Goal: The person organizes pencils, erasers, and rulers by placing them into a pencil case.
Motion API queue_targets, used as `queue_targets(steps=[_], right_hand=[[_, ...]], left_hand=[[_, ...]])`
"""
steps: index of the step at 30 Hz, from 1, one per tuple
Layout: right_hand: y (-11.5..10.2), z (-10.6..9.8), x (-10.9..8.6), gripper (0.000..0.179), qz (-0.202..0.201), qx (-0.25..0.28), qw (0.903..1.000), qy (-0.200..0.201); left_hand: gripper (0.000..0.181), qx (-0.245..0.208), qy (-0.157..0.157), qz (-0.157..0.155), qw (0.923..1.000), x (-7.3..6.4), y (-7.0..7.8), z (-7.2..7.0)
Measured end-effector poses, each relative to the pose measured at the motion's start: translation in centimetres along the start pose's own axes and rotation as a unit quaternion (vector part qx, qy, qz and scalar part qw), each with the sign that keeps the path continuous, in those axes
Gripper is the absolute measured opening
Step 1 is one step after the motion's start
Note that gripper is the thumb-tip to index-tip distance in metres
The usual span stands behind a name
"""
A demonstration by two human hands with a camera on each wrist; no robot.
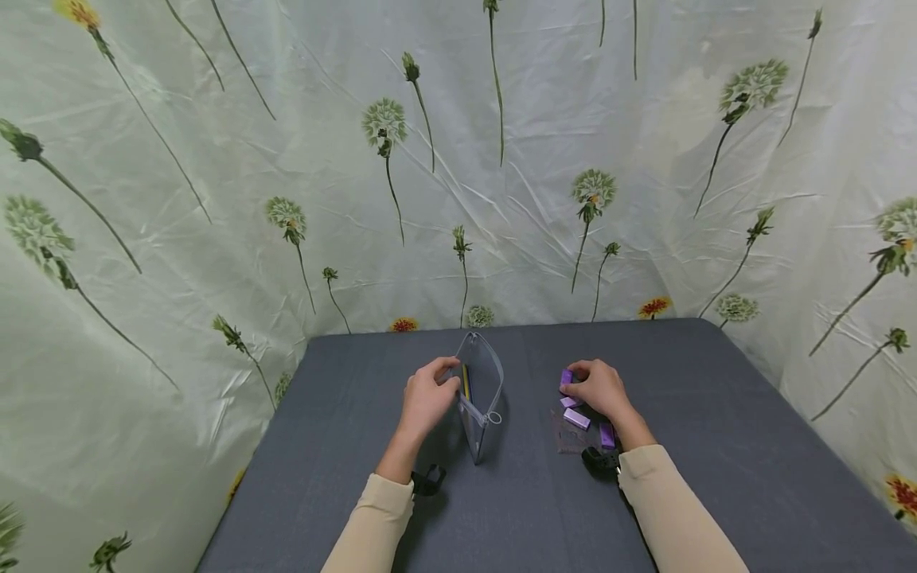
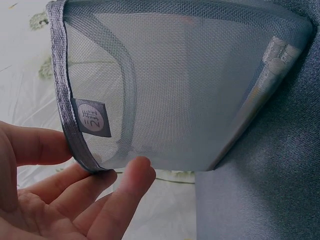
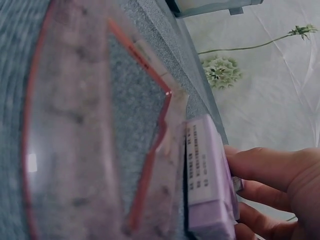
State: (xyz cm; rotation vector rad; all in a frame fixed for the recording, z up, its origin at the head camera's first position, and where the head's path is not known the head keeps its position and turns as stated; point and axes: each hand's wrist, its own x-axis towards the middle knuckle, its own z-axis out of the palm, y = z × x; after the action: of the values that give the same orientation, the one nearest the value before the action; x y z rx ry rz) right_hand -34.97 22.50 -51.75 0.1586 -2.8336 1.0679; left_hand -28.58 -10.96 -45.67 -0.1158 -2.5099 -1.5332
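Note:
My left hand (image 1: 430,390) pinches the rim of a grey mesh zip pouch (image 1: 474,426) that stands gaping on the table. A small tag (image 2: 92,117) is sewn beside the pouch's edge in the left wrist view. Something long and yellow (image 1: 466,380) shows inside it. To the right, my right hand (image 1: 600,388) grips a small purple block (image 1: 566,377) between thumb and fingers. Printed text covers one pale side of a purple block (image 3: 200,160) in the right wrist view. Other purple blocks (image 1: 576,419) lie below the hand, one of them near the wrist.
A clear plastic wrapper (image 1: 571,439) with a red edge lies under the blocks. The dark grey table (image 1: 530,509) ends at a flower-printed curtain (image 1: 530,239). A round ring pull (image 1: 495,418) hangs from the pouch's zip. Black straps (image 1: 430,480) sit at both wrists.

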Motion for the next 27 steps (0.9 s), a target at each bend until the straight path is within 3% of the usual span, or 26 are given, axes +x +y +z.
queue_targets(steps=[14, 27], right_hand=[[-2.1, -0.3, -0.3, 0.049, -0.025, 0.013, 0.9996, -0.004], [-7.6, -1.2, -0.8, 0.044, -0.063, 0.051, 0.9966, -0.016]], left_hand=[[0.031, -0.029, -0.013, -0.011, 0.9994, 0.0, 0.0, 0.0], [0.033, -0.019, -0.014, -0.01, 0.9997, 0.1, 0.0, -0.1]])
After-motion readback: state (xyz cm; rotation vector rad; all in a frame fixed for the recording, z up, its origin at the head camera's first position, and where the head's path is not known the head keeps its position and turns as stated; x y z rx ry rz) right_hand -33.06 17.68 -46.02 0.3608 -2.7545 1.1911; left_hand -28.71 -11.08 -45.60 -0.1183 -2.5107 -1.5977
